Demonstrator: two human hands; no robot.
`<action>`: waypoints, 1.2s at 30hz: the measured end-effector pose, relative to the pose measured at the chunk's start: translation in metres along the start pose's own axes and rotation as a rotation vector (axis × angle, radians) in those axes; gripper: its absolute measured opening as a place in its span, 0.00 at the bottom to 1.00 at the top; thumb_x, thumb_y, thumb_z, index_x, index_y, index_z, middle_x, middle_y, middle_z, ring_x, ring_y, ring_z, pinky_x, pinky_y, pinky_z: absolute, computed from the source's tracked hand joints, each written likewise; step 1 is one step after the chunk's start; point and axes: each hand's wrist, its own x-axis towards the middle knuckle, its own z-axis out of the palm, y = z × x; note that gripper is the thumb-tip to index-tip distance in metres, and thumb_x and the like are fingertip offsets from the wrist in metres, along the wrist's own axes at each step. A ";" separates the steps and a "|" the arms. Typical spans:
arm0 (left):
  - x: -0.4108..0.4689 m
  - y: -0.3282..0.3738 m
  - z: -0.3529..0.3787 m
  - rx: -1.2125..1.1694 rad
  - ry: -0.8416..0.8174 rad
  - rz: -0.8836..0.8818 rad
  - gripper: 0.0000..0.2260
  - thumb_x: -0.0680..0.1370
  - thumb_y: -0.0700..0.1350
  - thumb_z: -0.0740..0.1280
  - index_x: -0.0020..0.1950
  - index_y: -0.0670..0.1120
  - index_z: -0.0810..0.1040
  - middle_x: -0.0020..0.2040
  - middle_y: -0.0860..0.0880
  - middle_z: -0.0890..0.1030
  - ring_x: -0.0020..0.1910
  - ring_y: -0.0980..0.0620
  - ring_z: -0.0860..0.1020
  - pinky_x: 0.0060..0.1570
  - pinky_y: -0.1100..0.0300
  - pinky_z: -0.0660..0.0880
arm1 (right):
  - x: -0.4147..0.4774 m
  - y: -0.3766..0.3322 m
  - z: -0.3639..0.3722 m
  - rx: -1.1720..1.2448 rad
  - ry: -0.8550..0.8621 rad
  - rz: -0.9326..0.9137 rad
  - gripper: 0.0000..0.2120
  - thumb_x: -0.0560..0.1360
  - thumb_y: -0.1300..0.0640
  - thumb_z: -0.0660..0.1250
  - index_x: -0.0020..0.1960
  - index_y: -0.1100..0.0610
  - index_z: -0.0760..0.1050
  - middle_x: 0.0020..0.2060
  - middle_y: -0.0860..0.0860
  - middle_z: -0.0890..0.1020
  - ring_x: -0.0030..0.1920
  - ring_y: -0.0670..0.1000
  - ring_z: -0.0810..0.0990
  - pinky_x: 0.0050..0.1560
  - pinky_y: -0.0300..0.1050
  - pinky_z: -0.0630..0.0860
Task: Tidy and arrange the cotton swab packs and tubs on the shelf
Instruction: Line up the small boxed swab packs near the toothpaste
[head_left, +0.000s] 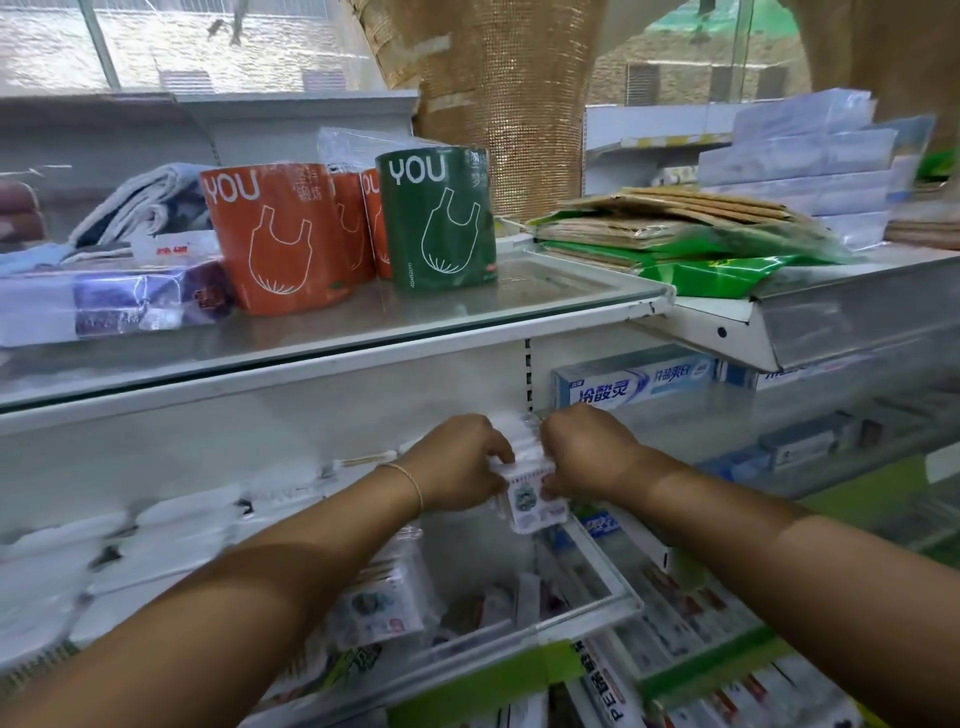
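Note:
Both my hands hold one cotton swab pack (530, 499) above the middle shelf, a clear pack with white swab tips at its top and a printed label below. My left hand (457, 462) grips its left side with curled fingers. My right hand (587, 449) pinches its right side. Beneath my left forearm lies another labelled cotton swab pack (384, 603) in the shelf compartment. Several white swab packs (171, 530) lie in a blurred row to the left on the same shelf.
A glass shelf (545, 293) above carries orange bag rolls (275, 244) and a green bag roll (436, 213). Toothpaste boxes (634, 382) stand behind my right hand. A clear divider (602, 566) bounds the compartment on the right. Boxed goods fill the lower right shelves.

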 end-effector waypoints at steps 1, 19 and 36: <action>0.000 0.000 0.000 0.000 -0.007 0.003 0.15 0.75 0.49 0.73 0.61 0.49 0.81 0.55 0.47 0.80 0.52 0.48 0.78 0.48 0.61 0.70 | 0.000 0.000 -0.001 0.009 -0.002 0.009 0.17 0.67 0.51 0.79 0.42 0.50 0.70 0.40 0.48 0.73 0.42 0.50 0.73 0.42 0.43 0.69; -0.018 0.013 -0.012 0.376 -0.412 -0.162 0.20 0.68 0.59 0.76 0.53 0.48 0.77 0.54 0.47 0.80 0.49 0.47 0.78 0.48 0.54 0.77 | -0.009 -0.033 -0.016 0.106 0.095 0.002 0.25 0.71 0.43 0.71 0.62 0.54 0.73 0.57 0.54 0.74 0.61 0.55 0.71 0.58 0.50 0.74; -0.014 -0.018 -0.054 0.155 -0.223 -0.153 0.10 0.78 0.50 0.67 0.41 0.45 0.80 0.41 0.48 0.82 0.42 0.46 0.79 0.39 0.58 0.70 | -0.005 -0.021 -0.031 0.409 0.140 0.029 0.16 0.76 0.54 0.68 0.64 0.54 0.77 0.57 0.49 0.79 0.57 0.53 0.78 0.52 0.45 0.80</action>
